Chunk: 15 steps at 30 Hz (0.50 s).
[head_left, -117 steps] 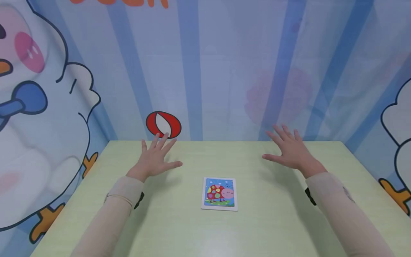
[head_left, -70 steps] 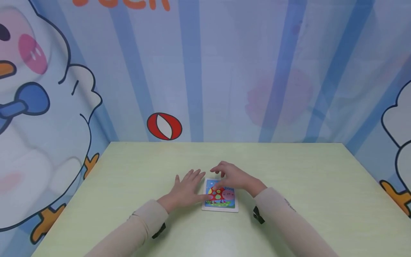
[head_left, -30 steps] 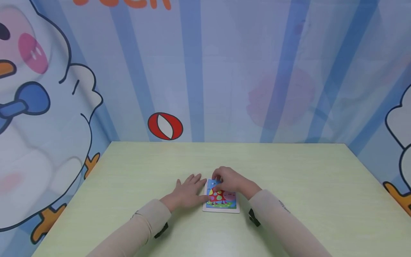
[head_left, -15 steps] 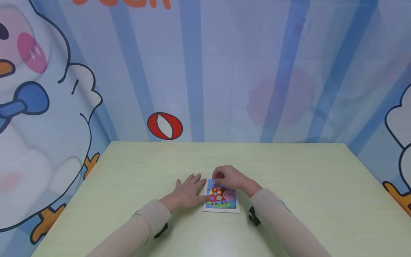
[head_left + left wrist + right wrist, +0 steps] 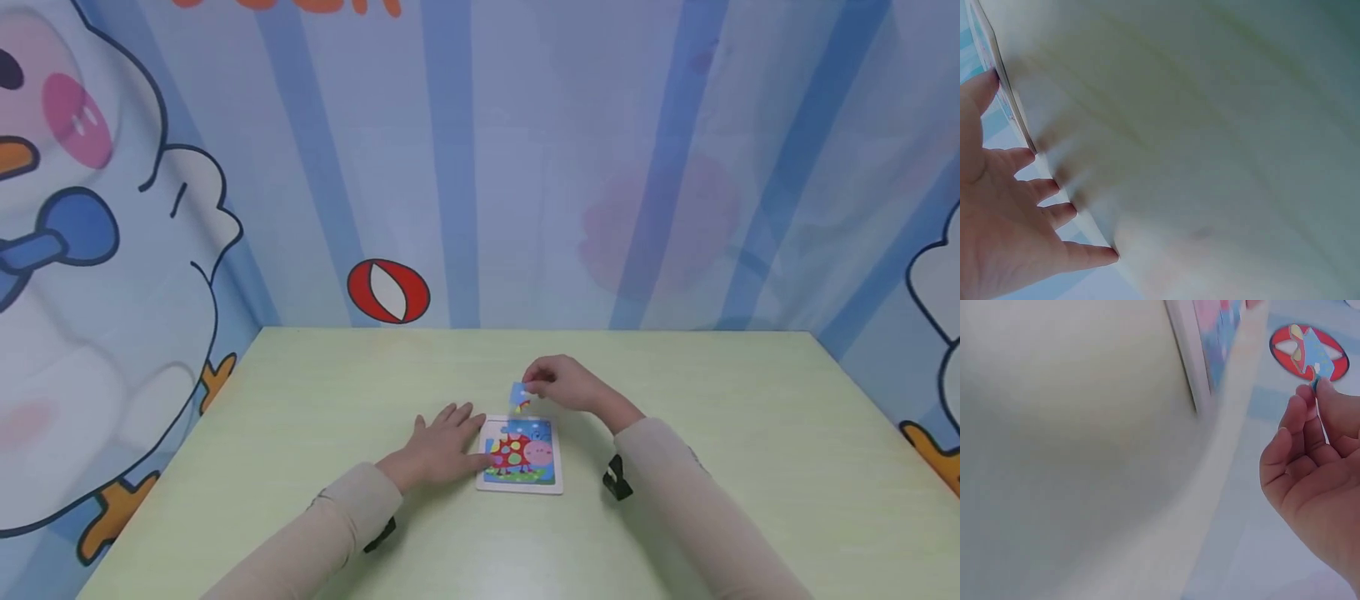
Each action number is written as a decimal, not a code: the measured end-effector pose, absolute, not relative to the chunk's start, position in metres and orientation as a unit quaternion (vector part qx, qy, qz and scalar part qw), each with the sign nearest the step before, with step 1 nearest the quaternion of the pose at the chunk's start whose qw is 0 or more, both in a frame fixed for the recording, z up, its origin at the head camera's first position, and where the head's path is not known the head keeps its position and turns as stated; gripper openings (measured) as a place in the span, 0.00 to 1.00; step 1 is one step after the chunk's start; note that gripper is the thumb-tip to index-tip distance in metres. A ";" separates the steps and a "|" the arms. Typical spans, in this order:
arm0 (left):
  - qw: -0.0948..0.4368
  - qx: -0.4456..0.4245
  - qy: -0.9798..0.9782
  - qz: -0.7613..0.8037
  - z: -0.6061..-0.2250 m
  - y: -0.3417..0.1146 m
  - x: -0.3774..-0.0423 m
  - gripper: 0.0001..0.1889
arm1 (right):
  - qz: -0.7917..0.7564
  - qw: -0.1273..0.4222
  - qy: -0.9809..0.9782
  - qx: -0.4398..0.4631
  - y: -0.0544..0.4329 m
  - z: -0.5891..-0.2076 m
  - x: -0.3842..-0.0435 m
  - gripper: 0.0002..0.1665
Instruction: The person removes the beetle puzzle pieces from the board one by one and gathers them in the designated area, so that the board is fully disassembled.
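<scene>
A square jigsaw puzzle (image 5: 521, 454) with a ladybird picture in a white frame lies on the table. Its upper left corner shows a pale gap where a piece has come out. My right hand (image 5: 573, 385) pinches a light blue puzzle piece (image 5: 518, 396) between thumb and fingers, raised just beyond the frame's far edge. In the right wrist view the puzzle piece (image 5: 1316, 355) has a knobbed edge with red and yellow on it. My left hand (image 5: 442, 450) lies with spread fingers at the frame's left side, its thumb over the edge of the picture.
The pale green table (image 5: 337, 375) stretches out around the puzzle. Behind it hangs a blue striped cloth (image 5: 517, 167) printed with a red and white ball (image 5: 388, 291) and large white cartoon birds at both sides.
Both hands came inward from above the table to the puzzle. The right hand then pulled a piece out of the upper left corner and lifted it away. The left hand stays at the frame.
</scene>
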<state>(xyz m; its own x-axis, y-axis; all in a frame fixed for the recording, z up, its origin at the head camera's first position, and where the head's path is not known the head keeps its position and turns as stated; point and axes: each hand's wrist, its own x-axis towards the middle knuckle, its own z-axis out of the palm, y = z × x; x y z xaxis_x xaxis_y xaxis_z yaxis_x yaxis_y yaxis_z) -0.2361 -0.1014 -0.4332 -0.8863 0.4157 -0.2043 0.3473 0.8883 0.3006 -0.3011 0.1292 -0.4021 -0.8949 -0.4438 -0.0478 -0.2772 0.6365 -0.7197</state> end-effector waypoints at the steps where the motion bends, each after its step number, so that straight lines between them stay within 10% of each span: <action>1: 0.133 0.198 0.963 0.129 -0.433 -0.101 -0.236 0.40 | -0.376 0.107 0.899 -0.195 0.133 -0.400 -0.303 0.08; 15: 0.134 0.195 0.963 0.133 -0.434 -0.101 -0.236 0.39 | -0.344 0.090 0.923 -0.146 0.175 -0.402 -0.326 0.13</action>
<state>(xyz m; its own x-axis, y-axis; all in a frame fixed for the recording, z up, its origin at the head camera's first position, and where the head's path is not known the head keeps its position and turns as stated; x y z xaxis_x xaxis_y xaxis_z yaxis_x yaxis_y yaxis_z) -0.2362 -0.1013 -0.4339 -0.8883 0.4108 -0.2056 0.3398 0.8888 0.3075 -0.3264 0.1746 -0.4019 -0.9408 -0.3326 -0.0660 -0.2081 0.7198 -0.6622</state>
